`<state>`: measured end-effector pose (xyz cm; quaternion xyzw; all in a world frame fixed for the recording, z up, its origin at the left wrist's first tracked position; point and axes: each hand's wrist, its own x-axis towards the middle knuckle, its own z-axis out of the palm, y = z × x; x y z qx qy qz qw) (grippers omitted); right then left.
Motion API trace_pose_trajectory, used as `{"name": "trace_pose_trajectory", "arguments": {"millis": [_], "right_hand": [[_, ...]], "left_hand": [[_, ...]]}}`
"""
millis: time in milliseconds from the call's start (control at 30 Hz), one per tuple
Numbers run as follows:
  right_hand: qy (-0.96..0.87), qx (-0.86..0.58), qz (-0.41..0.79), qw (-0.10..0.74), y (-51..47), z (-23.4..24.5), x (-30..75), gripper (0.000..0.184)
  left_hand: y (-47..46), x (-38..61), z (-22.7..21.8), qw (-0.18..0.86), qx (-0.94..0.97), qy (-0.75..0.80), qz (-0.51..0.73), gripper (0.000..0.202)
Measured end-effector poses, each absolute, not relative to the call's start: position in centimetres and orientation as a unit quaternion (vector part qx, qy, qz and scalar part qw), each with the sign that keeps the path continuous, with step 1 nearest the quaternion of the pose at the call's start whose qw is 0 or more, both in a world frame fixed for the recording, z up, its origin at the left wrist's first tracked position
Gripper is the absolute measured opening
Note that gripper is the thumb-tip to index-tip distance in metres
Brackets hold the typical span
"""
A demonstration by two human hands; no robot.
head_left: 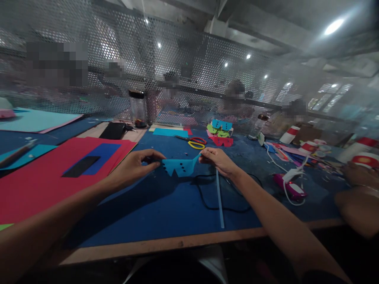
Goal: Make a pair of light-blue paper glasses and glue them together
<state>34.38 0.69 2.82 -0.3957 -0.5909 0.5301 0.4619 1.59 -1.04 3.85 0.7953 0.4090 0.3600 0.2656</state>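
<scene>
Above the table, a pair of blue paper glasses [187, 167] with small black dots is stretched between my hands. My left hand [139, 163] pinches its left end between thumb and fingers. At the other end, my right hand [219, 160] grips the folded side strip by its tip. A pale translucent stick [220, 201] lies just below my right hand. Scissors [195, 142] with red and yellow handles rest beyond the glasses. Behind them stand finished-looking paper glasses in blue [222, 125], green [213, 129] and red [222, 141].
Red sheets [38, 185] with blue and black pieces [81, 167] cover the left side. A phone [113, 130] and a jar [137, 110] stand before a perforated metal screen [189, 71]. A purple device [291, 187] with a white cable and another person's arm [359, 197] are right.
</scene>
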Motion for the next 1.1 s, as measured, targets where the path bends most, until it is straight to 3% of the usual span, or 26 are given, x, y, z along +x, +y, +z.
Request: {"name": "trace_pose_trajectory", "arguments": {"millis": [133, 333, 533, 800, 1100], "right_hand": [[-0.6, -0.398, 0.508, 0.473, 0.7, 3.0, 34.4, 0.049], [-0.652, -0.432, 0.341, 0.522, 0.2, 3.6, 34.0, 0.045], [-0.785, -0.376, 0.185, 0.457, -2.0, 4.4, 32.3, 0.035], [-0.833, -0.334, 0.159, 0.412, -2.4, 3.5, 31.4, 0.029], [-0.81, -0.365, 0.116, 0.443, -1.8, 3.2, 32.1, 0.023]], "left_hand": [[-1.0, 1.5, 3.8, 0.255, 0.797, 0.413, 0.36, 0.027], [-0.8, 1.4, 3.5, 0.242, 0.796, 0.423, 0.36, 0.029], [-1.0, 1.6, 3.4, 0.239, 0.801, 0.415, 0.359, 0.027], [-1.1, 1.8, 3.6, 0.238, 0.806, 0.413, 0.351, 0.027], [-0.4, 1.1, 4.0, 0.246, 0.727, 0.474, 0.431, 0.043]]}}
